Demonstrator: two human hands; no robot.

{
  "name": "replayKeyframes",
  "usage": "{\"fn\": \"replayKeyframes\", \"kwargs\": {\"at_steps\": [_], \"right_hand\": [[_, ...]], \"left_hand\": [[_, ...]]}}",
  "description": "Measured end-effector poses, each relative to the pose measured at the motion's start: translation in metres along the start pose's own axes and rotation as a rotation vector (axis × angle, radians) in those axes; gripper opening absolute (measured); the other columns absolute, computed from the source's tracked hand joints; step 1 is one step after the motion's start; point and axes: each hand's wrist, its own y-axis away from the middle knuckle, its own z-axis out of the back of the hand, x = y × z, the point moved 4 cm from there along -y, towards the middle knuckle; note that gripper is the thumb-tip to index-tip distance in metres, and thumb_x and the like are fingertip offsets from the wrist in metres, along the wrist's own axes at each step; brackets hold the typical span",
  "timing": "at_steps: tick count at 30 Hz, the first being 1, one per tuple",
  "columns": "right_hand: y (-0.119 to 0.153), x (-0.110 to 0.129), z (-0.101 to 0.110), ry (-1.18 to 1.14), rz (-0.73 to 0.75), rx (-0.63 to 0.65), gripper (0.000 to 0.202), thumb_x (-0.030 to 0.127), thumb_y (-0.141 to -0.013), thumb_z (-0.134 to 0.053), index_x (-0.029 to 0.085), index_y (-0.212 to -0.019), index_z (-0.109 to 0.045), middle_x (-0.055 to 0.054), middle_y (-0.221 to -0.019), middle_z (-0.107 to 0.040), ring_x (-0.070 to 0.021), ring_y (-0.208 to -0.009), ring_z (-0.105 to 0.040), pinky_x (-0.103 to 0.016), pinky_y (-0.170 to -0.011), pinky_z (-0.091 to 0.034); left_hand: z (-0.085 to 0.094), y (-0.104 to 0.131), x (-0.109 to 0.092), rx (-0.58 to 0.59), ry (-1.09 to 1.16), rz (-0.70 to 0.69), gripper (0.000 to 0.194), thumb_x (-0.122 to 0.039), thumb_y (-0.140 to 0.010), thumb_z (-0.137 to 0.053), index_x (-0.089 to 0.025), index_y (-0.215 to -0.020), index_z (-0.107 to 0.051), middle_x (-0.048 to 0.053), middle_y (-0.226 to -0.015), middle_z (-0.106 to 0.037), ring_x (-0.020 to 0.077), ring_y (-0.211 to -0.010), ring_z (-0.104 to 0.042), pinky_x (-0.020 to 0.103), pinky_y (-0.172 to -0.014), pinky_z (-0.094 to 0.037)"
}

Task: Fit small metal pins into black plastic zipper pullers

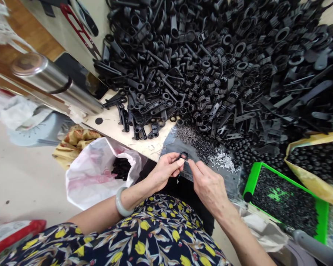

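Observation:
My left hand (pixel 169 168), with a pale bangle (pixel 121 202) on its wrist, pinches a black plastic ring-shaped part (pixel 184 155) between thumb and fingers over the table's front edge. My right hand (pixel 209 181) is closed at the fingertips, right against that part. A thin, pale metal pin (pixel 187 161) seems to stick out from its fingertips toward the ring; it is tiny and hard to make out. Just beyond the right hand lies a scatter of silver pins (pixel 224 161) on a dark mat (pixel 170 142), beside small black pieces (pixel 202 146).
A large heap of black plastic parts (pixel 183 66) covers the table's back. At right are a green tray (pixel 252 181) of small black bits and a yellow bag (pixel 308 175). At left stand a steel flask (pixel 58 83), red-handled scissors (pixel 74 27) and a white bag (pixel 86 177).

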Motion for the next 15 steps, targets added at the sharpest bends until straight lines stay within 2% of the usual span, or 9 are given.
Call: {"fn": "replayKeyframes", "kwargs": {"at_steps": [9,15], "right_hand": [[0.004,0.002,-0.010,-0.128,-0.033,0.016,0.037,0.008,-0.103,-0.040,0.013,-0.135,-0.058,-0.007,-0.096,-0.068,-0.0139,-0.081,-0.068,-0.022,-0.070,-0.051],[0.002,0.004,-0.008,-0.093,-0.021,0.023,0.040,0.003,-0.099,-0.044,0.012,-0.135,-0.058,-0.005,-0.094,-0.067,-0.0139,-0.077,-0.068,-0.024,-0.067,-0.050]], "left_hand": [[-0.006,0.001,-0.002,-0.057,-0.007,-0.050,0.051,-0.055,-0.079,-0.081,-0.012,-0.101,-0.065,-0.004,-0.067,-0.051,0.0046,-0.051,-0.033,0.022,-0.047,-0.018],[-0.004,0.001,0.000,-0.067,0.042,-0.045,0.053,-0.055,-0.077,-0.083,-0.011,-0.101,-0.064,-0.005,-0.067,-0.050,0.0047,-0.053,-0.031,0.022,-0.047,-0.016]]}}
